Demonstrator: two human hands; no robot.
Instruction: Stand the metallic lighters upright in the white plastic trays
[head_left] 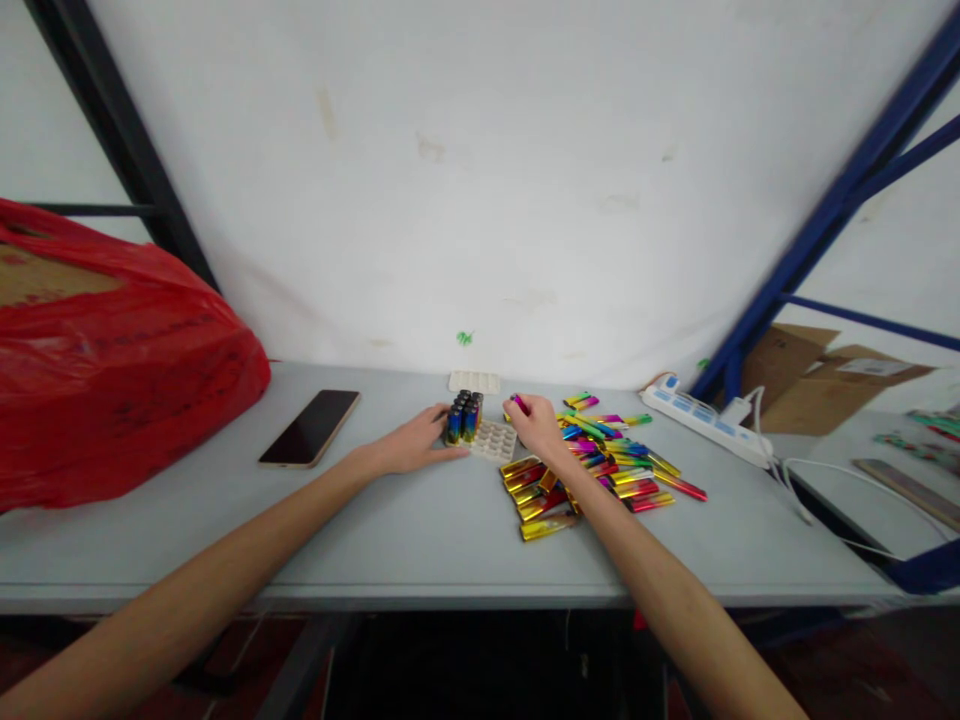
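Observation:
Several blue-and-gold lighters point(463, 418) with black tops stand upright in the left part of a pale tray with round holes point(495, 440). My left hand point(416, 442) rests at the tray's left side, thumb and fingers apart, close to the standing lighters; whether it presses on the tray I cannot tell. Over the tray's right edge, my right hand point(536, 425) is closed on a lighter point(519, 403) whose purple end shows between the fingers. A loose pile of shiny lighters point(637, 488) in yellow, red, blue and green lies under and beside my right forearm.
Against the wall lies a second pale tray point(474, 382). A phone point(311, 428) lies left of my left hand, and a red plastic bag point(127, 370) bulges at the far left. A white power strip point(709, 425) with cables sits at the right, near a cardboard box point(817, 385) and blue frame.

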